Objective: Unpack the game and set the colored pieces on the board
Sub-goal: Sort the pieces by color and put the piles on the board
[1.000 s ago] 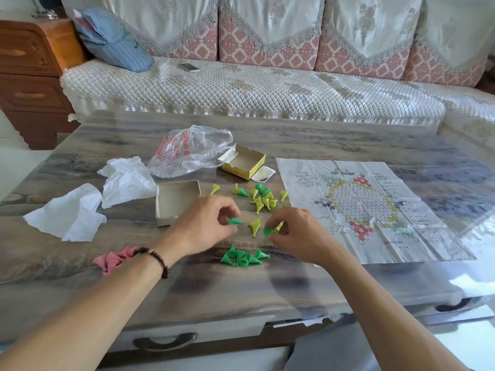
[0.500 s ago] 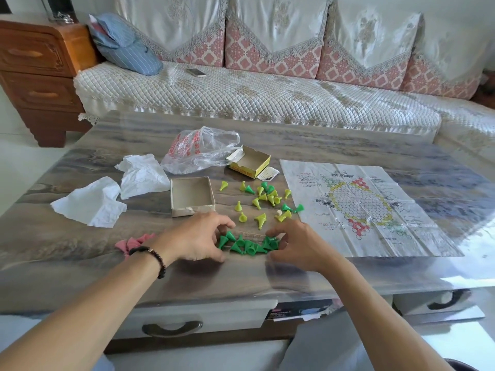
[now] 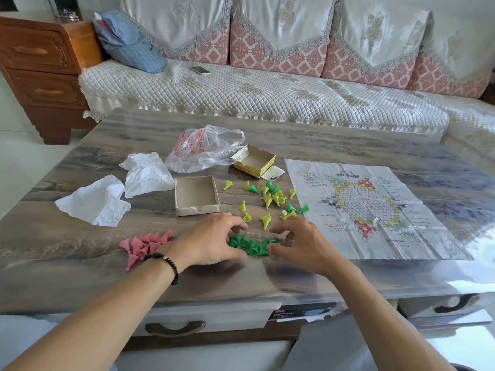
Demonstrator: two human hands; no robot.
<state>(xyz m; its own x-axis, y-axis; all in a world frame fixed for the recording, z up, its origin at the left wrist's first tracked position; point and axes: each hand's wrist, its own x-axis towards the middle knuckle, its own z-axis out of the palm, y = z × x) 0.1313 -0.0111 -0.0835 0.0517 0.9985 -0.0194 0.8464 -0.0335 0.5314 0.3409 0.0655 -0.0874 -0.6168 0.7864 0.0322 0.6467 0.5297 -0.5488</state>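
cupping a cluster of green pieces between them, the left hand and right hand rest on the table, fingers loosely curved and touching the pile's edges, pinching nothing clearly. yellow pieces lie scattered beyond; pink pieces sit left; the paper board lies right, bare of pieces.

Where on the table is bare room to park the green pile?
Bare tabletop along the near edge, below both hands, and behind the plastic bag. Crowded between the open box and paper board, among scattered yellow pieces.
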